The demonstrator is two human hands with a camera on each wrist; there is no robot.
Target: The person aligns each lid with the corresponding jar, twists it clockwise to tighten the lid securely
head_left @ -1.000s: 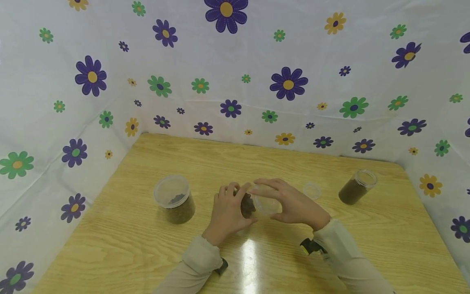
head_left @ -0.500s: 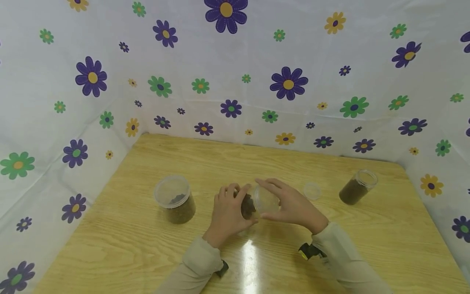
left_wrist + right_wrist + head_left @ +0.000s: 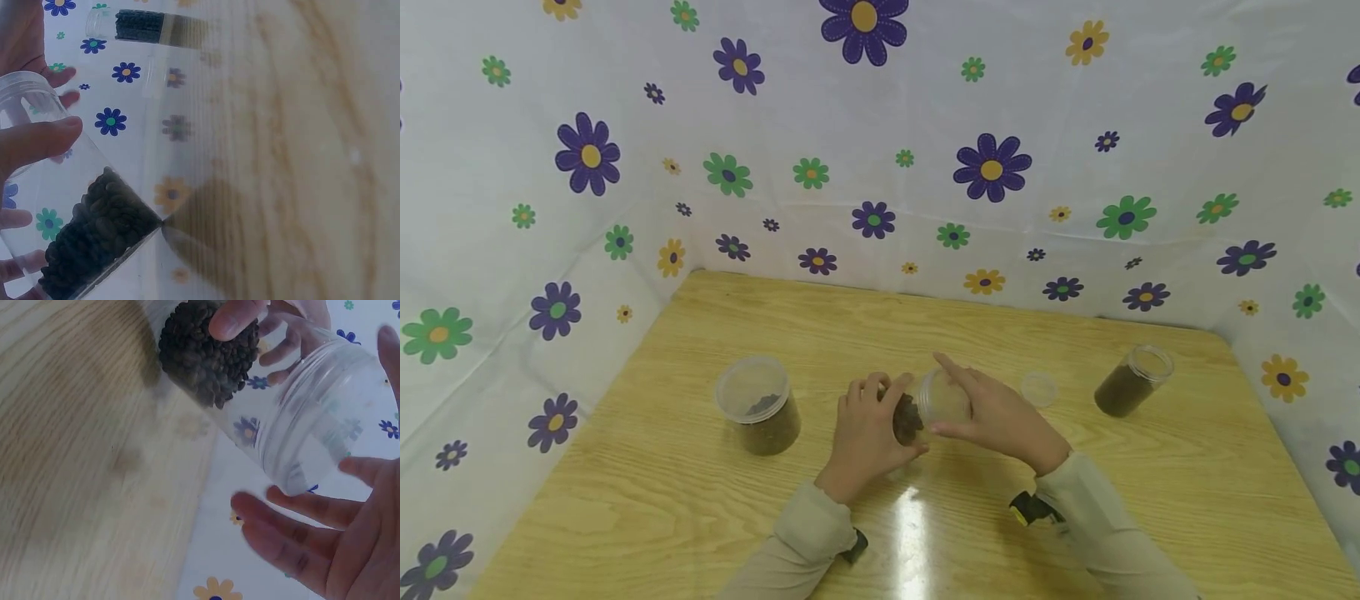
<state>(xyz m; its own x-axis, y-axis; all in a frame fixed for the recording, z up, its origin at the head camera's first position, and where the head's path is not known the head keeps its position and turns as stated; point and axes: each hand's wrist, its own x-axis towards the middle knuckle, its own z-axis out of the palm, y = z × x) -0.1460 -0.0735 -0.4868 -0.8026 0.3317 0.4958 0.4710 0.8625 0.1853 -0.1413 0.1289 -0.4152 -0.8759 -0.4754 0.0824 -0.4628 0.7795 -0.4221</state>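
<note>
My left hand (image 3: 867, 429) grips a clear plastic jar (image 3: 25, 169) lying tilted, its lower end on the table and its mouth facing right. Dark seeds or beans (image 3: 103, 231) fill its lower part. In the right wrist view, the jar's ridged neck (image 3: 294, 419) points toward my right hand (image 3: 337, 537). That hand is spread around the mouth end, fingers loosely bent and thumb held off; light contact with the rim cannot be ruled out. Whether a clear lid sits on this mouth is hard to tell. A small clear disc, perhaps a lid (image 3: 1039, 389), lies to the right.
A wide clear jar (image 3: 760, 408) with dark contents stands on the left of the wooden table (image 3: 647, 500). At the right is a tall, narrow clear jar (image 3: 1131, 383) of dark grains. A flowered white cloth (image 3: 910, 108) encloses the back and sides.
My right hand has loosened and spread at the jar's mouth, its index finger lifting outward. The left hand and the jar have stayed nearly in place.
</note>
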